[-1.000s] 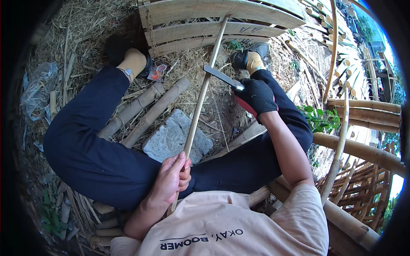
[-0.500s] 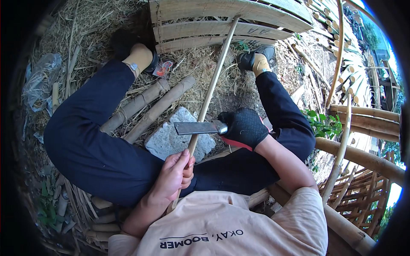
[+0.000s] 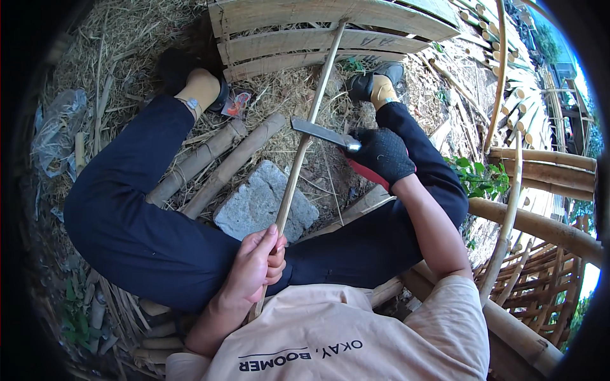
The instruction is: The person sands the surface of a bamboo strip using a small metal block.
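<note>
Your right hand [image 3: 384, 155], in its black and red glove, has carried the knife [image 3: 323, 134] away from you: half a second ago the blade crossed the strip close to your other hand, above the stone [image 3: 251, 200], and now it crosses well farther out, between the stone and the slatted crate [image 3: 273, 16]. That is nearly where it was a second ago, so you seem to be working in repeated strokes along the same length, with the far part now under the edge. You cannot be told from here whether the blade is biting or only resting.

The pale strip [image 3: 291, 190] itself has hardly shifted. It runs from your shirt front, near, to the crate slats, far, passing over the stone. Your bare left hand [image 3: 259, 257] has its fingers wrapped round the near part, thumb along the top. Your right grip is curled tight about the knife's handle end, which the glove mostly hides.
</note>
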